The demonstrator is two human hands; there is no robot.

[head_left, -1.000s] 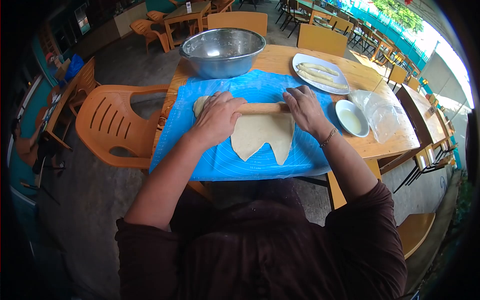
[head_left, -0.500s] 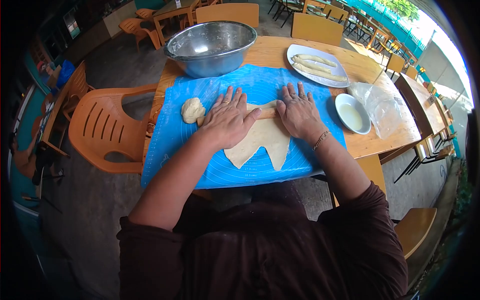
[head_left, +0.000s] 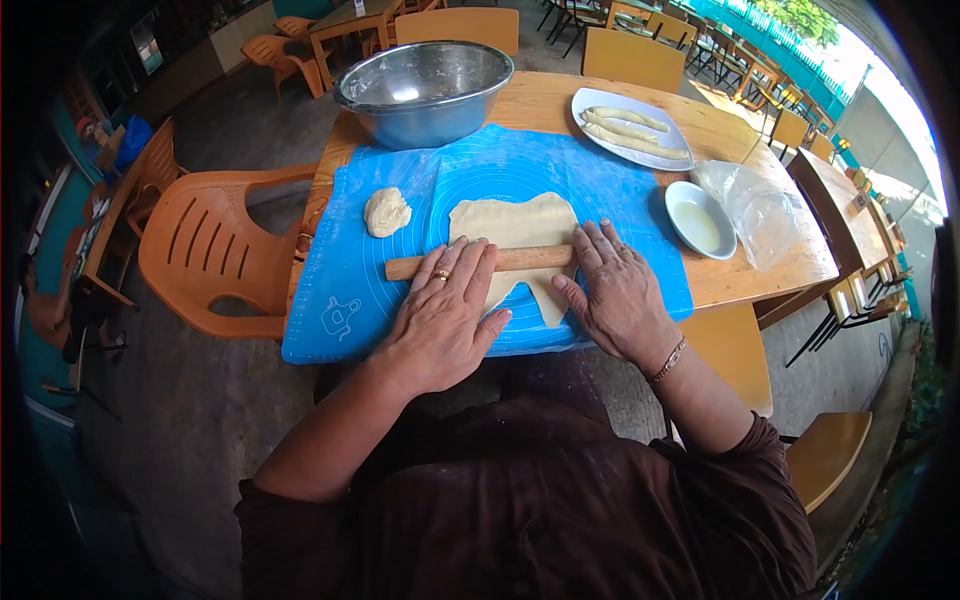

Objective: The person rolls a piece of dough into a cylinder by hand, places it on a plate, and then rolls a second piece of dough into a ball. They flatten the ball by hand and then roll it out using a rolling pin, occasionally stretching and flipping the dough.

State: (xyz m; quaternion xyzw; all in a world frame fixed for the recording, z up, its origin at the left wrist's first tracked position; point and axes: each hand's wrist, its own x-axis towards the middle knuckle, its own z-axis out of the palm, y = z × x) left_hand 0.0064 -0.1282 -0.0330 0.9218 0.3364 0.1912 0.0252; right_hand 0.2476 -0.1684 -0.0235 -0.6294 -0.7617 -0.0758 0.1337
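A wooden rolling pin [head_left: 520, 259] lies across a flattened sheet of dough [head_left: 515, 218], whose near edge splits into two pointed flaps. My left hand [head_left: 440, 310] rests flat on the pin's left part, fingers stretched over it, a ring on one finger. On the pin's right end, my right hand [head_left: 622, 292] presses with its fingers extended and hides that end. Under the dough is a blue silicone mat [head_left: 370, 290] with printed circles. To the left of the sheet sits a rough ball of dough [head_left: 386, 212].
A large metal bowl [head_left: 425, 110] stands at the back left of the wooden table [head_left: 540, 95]. Strips of dough lie on a white plate [head_left: 655, 155] at the back right. A small bowl of pale liquid [head_left: 700, 222] and a clear plastic bag [head_left: 755, 220] are at the right. An orange chair [head_left: 215, 240] stands left.
Both hands have drawn the rolling pin toward my body, from the sheet's far part to its nearer part. The far edge of the dough now shows.
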